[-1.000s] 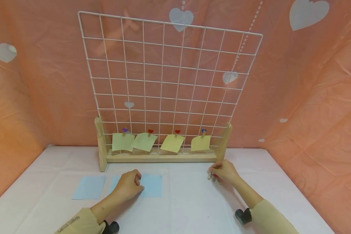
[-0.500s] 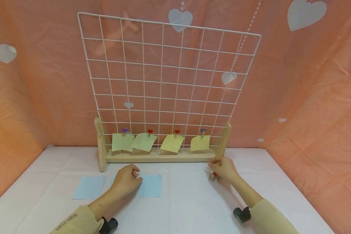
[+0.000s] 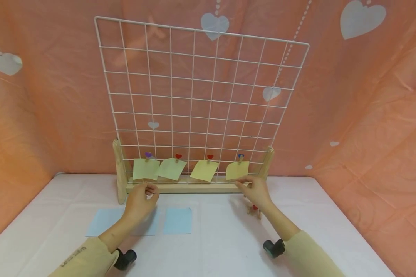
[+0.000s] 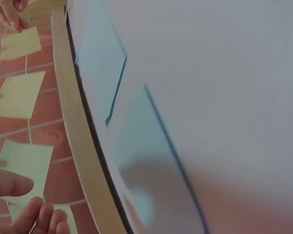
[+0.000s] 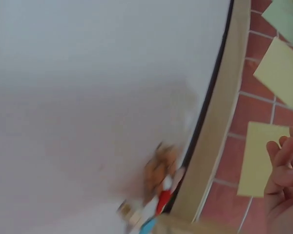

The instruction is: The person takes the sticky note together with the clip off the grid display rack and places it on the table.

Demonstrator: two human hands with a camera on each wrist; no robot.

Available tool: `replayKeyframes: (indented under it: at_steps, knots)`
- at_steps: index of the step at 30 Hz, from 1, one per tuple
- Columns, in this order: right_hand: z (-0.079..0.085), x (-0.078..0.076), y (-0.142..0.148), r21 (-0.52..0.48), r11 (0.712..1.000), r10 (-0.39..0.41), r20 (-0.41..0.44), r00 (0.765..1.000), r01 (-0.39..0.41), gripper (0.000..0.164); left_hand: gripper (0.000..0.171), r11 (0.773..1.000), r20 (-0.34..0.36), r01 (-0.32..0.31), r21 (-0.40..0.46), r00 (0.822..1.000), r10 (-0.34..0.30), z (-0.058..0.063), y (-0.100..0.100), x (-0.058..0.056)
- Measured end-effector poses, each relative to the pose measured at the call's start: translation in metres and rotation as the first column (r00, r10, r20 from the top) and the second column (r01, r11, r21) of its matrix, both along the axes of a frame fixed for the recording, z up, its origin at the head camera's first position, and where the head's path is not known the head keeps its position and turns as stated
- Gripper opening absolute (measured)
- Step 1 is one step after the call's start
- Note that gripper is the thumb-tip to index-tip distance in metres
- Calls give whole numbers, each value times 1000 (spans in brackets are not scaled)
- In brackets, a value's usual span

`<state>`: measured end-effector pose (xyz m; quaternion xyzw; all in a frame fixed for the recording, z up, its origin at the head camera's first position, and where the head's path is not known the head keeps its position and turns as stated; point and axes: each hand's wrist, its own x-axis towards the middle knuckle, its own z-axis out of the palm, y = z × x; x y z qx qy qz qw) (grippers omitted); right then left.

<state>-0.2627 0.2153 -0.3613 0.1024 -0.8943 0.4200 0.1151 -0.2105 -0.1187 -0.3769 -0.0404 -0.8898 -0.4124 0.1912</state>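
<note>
In the head view my left hand [image 3: 140,200] hovers over the blue paper squares, before the lower left of a white wire grid [image 3: 190,96]. Its thumb and fingers are apart, with nothing visible between them. My right hand [image 3: 256,190] is raised near the bottom edge of the rightmost yellow note [image 3: 237,170]. A gap shows between its thumb and forefinger; whether a fingertip touches the note is unclear. Below it, a small pile of wooden clips [image 5: 158,180] with coloured tops lies on the table. The right blue paper [image 3: 178,221] lies uncovered; the left blue paper [image 3: 102,221] is partly hidden.
A wooden stand [image 3: 194,187] holds the grid upright at the back of the white-covered table [image 3: 215,246]. Heart-topped clips hold two more green notes and a yellow note [image 3: 204,171] on the grid's lower rows. Orange cloth [image 3: 367,115] with pale hearts surrounds the table.
Both hands have risen from the table toward the grid. The left has moved left, uncovering the right blue paper; the right has left the clip pile and moved up and left.
</note>
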Motion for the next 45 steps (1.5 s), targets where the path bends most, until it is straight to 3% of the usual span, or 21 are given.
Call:
replayKeyframes:
  at_steps: [4, 10, 15, 19, 32, 45]
  knots:
    - [3, -2, -12, -44, 999, 26, -28, 999, -27, 18, 17, 997, -23, -37, 61, 999, 38, 4, -5, -3]
    - [6, -2, -28, -78, 996, 46, -4, 999, -47, 18, 19, 990, -69, -95, 108, 992, 102, 6, -13, -6]
    - [7, -4, -41, -74, 997, 33, -7, 999, -33, 17, 16, 981, -146, -131, 144, 978, 152, 5, -16, -9]
    - [8, -6, -54, -146, 987, 70, 5, 998, -68, 16, 16, 975, -186, -153, 160, 965, 182, 5, -17, -10]
    - [14, -11, -96, -259, 952, 155, -42, 987, -160, 16, 23, 956, -168, -173, 238, 962, 216, 7, -21, -14]
    - [20, -14, -133, -275, 937, 203, -68, 977, -214, 17, 29, 943, -153, -180, 280, 961, 229, 13, -24, -15]
